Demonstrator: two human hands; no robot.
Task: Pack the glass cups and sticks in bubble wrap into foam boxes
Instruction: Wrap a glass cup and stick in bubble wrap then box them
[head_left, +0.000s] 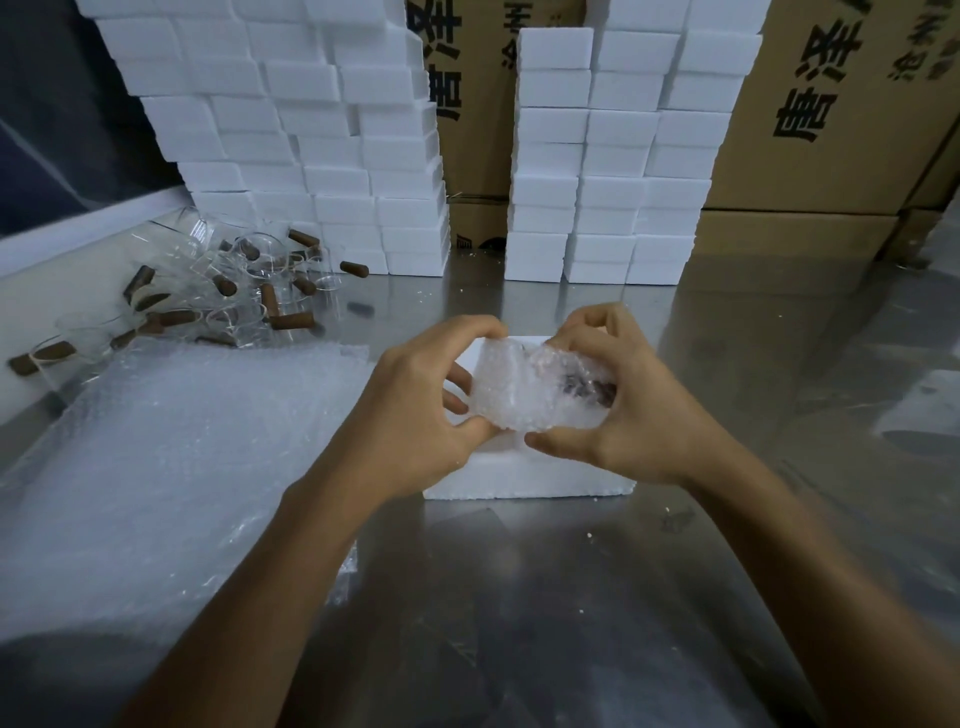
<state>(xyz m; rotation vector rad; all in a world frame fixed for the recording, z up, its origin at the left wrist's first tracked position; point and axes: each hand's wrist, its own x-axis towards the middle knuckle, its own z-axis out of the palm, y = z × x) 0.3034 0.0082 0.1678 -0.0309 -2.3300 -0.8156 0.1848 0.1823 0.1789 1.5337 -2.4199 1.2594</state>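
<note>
Steel bench (519, 597) in head view, with stacked white foam boxes (322, 156) and printed cartons (831, 130) behind; loose glass cups (249, 270) and brown sticks (291, 321) heaped at far left, a bubble wrap sheet (171, 441) lying flat just before them; left hand (415, 415) and right hand (628, 410) both have fingers curled round a bubble-wrapped bundle (535, 387), dark stick showing through the wrap; bundle held just above an open foam box (530, 478) at bench centre.

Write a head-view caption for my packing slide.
Both hands hold a bubble-wrapped bundle above a foam box.
</note>
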